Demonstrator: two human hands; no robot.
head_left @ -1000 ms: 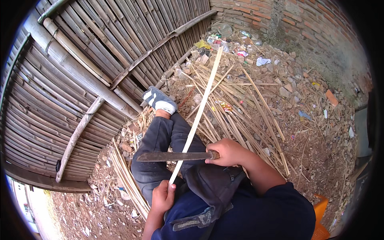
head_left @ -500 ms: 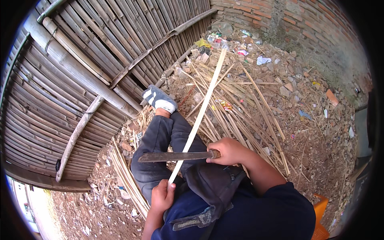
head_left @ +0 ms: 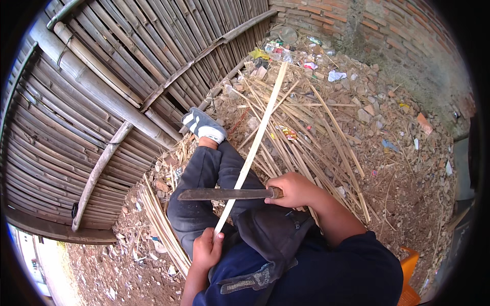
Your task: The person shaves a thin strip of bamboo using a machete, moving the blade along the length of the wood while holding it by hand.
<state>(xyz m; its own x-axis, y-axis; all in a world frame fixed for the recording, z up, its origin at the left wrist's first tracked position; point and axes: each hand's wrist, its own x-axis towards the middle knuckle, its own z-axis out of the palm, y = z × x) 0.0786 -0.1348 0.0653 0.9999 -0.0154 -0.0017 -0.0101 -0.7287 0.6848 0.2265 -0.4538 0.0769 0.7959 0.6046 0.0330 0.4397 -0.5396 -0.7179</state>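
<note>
My left hand (head_left: 206, 249) is closed round the near end of a long pale bamboo strip (head_left: 261, 127), which slants away from my lap toward the far rubble. In my right hand (head_left: 293, 190) is the wooden handle of a machete (head_left: 224, 194). Its dark blade points left and lies across the strip, above my dark trousers (head_left: 191, 204). A folded dark cloth (head_left: 270, 229) rests on my lap, just beyond the strip's near end.
A bamboo-slat wall (head_left: 102, 97) rises at the left, a brick wall (head_left: 326, 20) at the back. Many split strips (head_left: 311, 137) lie on the littered ground ahead; another bundle (head_left: 162, 224) lies left of my legs. Part of an orange plastic seat (head_left: 409, 270) shows behind my right side.
The machete and my right hand have shifted slightly away from me along the strip. My left hand and the strip stay nearly in place.
</note>
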